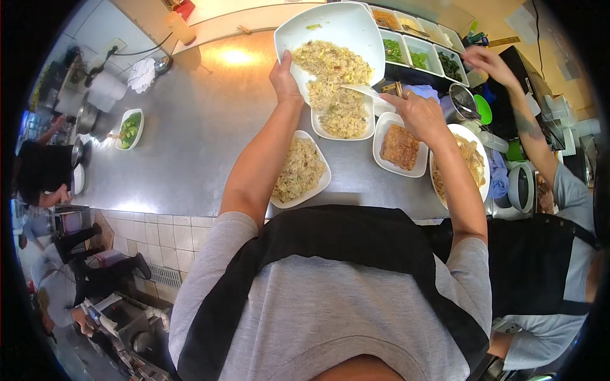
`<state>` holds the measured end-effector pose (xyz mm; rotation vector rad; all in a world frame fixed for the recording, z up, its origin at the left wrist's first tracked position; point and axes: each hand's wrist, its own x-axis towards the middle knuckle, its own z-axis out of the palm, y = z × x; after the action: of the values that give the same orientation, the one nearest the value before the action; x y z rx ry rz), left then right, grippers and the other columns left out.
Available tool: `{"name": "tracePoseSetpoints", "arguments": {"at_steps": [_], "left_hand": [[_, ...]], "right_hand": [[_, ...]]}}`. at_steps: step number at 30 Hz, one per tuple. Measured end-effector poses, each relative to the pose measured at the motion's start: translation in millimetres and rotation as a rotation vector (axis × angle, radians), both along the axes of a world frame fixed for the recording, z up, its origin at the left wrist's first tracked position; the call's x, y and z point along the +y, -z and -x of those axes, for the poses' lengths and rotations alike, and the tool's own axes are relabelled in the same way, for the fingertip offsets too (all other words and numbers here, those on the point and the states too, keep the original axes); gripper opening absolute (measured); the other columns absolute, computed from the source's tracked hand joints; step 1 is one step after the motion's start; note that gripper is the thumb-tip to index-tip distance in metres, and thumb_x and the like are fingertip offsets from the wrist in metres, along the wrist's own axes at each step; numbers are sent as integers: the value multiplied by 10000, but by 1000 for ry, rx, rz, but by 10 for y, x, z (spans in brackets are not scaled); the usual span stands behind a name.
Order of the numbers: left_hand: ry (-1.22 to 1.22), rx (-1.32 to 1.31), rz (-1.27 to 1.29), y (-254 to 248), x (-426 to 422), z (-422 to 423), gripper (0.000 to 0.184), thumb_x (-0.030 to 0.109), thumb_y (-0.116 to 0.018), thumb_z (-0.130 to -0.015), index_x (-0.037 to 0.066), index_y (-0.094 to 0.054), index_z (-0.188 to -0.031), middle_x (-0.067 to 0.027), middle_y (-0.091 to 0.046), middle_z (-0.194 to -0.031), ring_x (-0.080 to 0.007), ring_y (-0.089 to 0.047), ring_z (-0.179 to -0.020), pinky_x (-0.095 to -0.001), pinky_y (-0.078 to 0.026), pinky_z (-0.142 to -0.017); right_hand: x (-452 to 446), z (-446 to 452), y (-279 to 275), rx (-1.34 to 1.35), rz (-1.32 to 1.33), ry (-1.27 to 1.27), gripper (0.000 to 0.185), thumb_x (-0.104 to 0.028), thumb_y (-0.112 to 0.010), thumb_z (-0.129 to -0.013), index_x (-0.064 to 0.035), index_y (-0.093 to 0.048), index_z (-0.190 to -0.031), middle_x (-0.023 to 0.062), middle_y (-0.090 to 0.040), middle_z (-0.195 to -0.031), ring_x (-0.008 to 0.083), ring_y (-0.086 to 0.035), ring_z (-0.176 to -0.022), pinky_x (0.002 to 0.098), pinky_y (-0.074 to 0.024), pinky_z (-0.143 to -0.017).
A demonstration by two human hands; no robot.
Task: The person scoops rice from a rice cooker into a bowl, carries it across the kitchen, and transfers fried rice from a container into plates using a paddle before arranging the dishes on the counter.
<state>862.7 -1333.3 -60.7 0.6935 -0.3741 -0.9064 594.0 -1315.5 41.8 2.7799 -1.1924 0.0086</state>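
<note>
My left hand [284, 79] grips the left rim of a large white bowl [346, 28], which is tilted toward me. Fried rice [333, 62] spreads from it down into a smaller white dish [367, 134] right below. In my right hand [417, 115] is a white serving spatula [367, 91], its blade touching the rice at the big bowl's lower edge. Nearer to me stands a second white dish [325, 181] heaped with fried rice. Under my right hand, a white dish [416, 170] holds a browned, flat piece of food [399, 147].
A plate of noodles [470, 162] is by my right forearm. Topping trays [419, 54] line the back right, where a co-worker's hand [492, 63] reaches in. On the left of the steel counter [184, 140] sits a dish of greens [130, 129]. Other people are at far left.
</note>
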Motion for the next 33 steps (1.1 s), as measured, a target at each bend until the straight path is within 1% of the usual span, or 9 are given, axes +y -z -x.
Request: {"name": "tracePoseSetpoints", "arguments": {"at_steps": [2, 7, 10, 14, 17, 19, 22, 28, 33], "left_hand": [[-29, -56, -7, 12, -26, -10, 403, 263, -483, -925, -48, -502, -1181, -158, -604, -1052, -261, -621, -910, -374, -511, -786], [-41, -34, -10, -23, -8, -21, 407, 265, -490, -923, -49, -501, -1181, -162, -600, -1067, -264, -616, -927, -371, -506, -812], [-22, -2, 27, 10, -56, -51, 413, 268, -488, -924, -51, -495, -1186, -166, -594, -1081, -267, -612, -942, -373, -504, -824], [-13, 9, 30, -15, -58, -36, 421, 268, -481, -926, -57, -486, -1193, -171, -587, -1094, -269, -610, -949, -378, -499, -829], [-44, 45, 35, -83, -18, 25, 357, 194, -520, -910, -60, -522, -1162, -143, -607, -1046, -233, -618, -888, -339, -503, -773], [-20, 54, 44, -73, -28, 25, 358, 194, -525, -908, -64, -526, -1157, -141, -611, -1038, -229, -620, -876, -335, -501, -766], [-21, 43, 21, -67, -27, 44, 351, 187, -529, -908, -68, -534, -1150, -139, -619, -1020, -222, -622, -861, -327, -499, -758], [-24, 45, 45, -28, -63, 27, 323, 164, -524, -913, -67, -544, -1138, -138, -626, -1003, -211, -625, -843, -309, -505, -736], [-48, 45, 52, -68, -70, 11, 323, 167, -522, -914, -68, -541, -1136, -143, -625, -1000, -214, -626, -840, -312, -511, -730]], "right_hand": [[61, 16, -12, -4, 21, -1, 382, -117, -550, -836, -257, -602, -1188, 90, -597, -877, 275, -615, -743, 409, -455, -616], [195, 110, 27, -7, 32, -11, 381, -95, -534, -842, -254, -607, -1179, 73, -588, -870, 252, -612, -763, 421, -447, -663], [216, 125, 19, -22, 56, -27, 392, -79, -530, -832, -250, -610, -1175, 61, -581, -863, 244, -605, -771, 403, -433, -659], [229, -103, -183, -29, 101, -24, 437, -55, -532, -801, -253, -605, -1184, 54, -571, -835, 224, -602, -764, 375, -398, -634], [162, -316, -168, -38, 168, -93, 465, -41, -534, -784, -259, -601, -1189, 50, -567, -816, 205, -602, -761, 366, -379, -620], [106, -431, -58, -55, 180, -124, 475, -39, -534, -779, -264, -599, -1192, 47, -566, -810, 195, -602, -759, 365, -375, -618], [51, -513, 46, 13, 180, -120, 466, -43, -530, -783, -265, -602, -1186, 45, -572, -821, 190, -604, -762, 369, -376, -620], [86, -447, -11, 80, 182, -158, 449, -51, -518, -798, -263, -603, -1183, 46, -578, -832, 193, -604, -780, 375, -378, -633], [144, -300, 45, 3, 220, -182, 457, -40, -516, -795, -257, -602, -1187, 52, -571, -835, 196, -592, -808, 375, -376, -642]]}}
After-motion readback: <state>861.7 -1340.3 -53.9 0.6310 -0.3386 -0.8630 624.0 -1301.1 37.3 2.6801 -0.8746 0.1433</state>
